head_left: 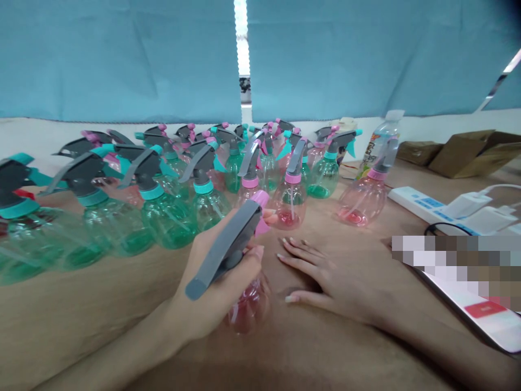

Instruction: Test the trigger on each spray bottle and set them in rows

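Observation:
My left hand (220,293) is wrapped round the neck of a pink spray bottle (248,309), which stands on the wooden table close to me. Its grey trigger head with a pink nozzle shows above my fingers and points away to the right; the collar is hidden by the hand. To the right, my right hand (313,269) lies on the tabletop with its fingers spread, holding nothing. Beyond both hands stands another pink spray bottle (290,203), and a green spray bottle (169,220) is to the left of it.
Several more green and pink spray bottles fill the left and back. On the right are a tilted pink spray bottle (362,198), a water bottle (382,141), a power strip (419,203) with plugs, a phone (476,304) and a cardboard box (464,152). A blue curtain (163,60) hangs behind.

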`<state>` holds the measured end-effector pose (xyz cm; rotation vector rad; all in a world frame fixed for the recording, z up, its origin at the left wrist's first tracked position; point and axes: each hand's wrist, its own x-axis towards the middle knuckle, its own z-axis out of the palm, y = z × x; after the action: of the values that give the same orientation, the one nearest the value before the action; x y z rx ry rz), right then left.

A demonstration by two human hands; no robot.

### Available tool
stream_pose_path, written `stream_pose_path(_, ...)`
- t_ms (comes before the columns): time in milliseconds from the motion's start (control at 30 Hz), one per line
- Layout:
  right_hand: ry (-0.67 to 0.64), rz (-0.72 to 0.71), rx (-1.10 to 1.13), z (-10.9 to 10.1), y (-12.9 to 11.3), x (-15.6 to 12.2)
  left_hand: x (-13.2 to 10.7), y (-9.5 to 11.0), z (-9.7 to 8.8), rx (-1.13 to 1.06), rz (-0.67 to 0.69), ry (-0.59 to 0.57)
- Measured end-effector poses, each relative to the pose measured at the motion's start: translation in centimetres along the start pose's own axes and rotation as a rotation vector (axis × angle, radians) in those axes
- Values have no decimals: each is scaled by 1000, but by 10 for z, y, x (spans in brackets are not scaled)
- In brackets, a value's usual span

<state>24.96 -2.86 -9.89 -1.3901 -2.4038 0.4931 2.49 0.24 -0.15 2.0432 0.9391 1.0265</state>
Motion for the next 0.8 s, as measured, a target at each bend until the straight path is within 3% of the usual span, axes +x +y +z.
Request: stream_pose_path(800,-17,5,-20,-1,-2,0,0,-3,-2,-27,47,1)
